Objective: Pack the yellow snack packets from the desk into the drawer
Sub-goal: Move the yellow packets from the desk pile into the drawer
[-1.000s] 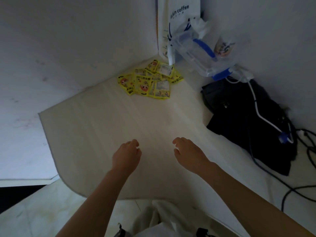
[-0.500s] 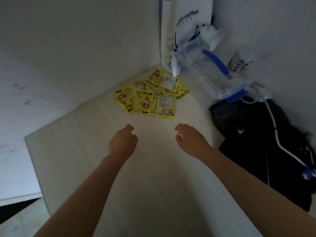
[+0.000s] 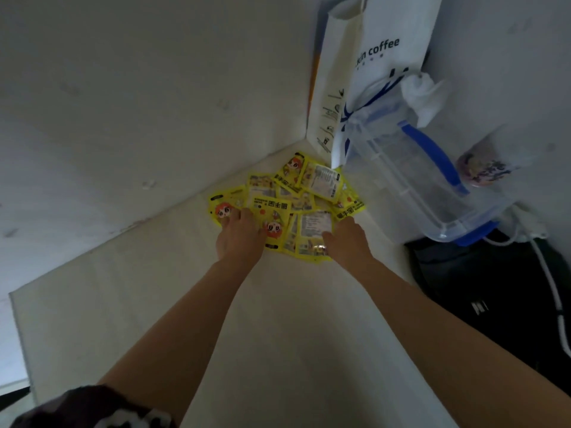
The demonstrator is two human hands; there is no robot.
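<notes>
Desk (image 3: 278, 350): pale top running into the corner between two white walls.
Left hand (image 3: 239, 236): lying palm down on the left side of the heap, fingers (image 3: 234, 215) reaching over a packet with a red-haired cartoon face; whether they are curling under anything, I cannot tell.
Snack packets (image 3: 289, 205): yellow, lying loose and overlapping in the far corner of the desk, some face up, some showing the printed back.
Right hand (image 3: 346, 242): coming down on the right side of the heap, touching the nearest packet; how far the fingers are curling is hidden behind the back of the hand, so I cannot tell.
Paper bag (image 3: 370, 57): white, "coffee" printed on it, standing upright just behind the heap.
Plastic box (image 3: 411, 183): clear with blue clips, leaning beside the bag.
Black bag (image 3: 494, 298): lying far right, a white cable (image 3: 553, 291) trailing across it.
</notes>
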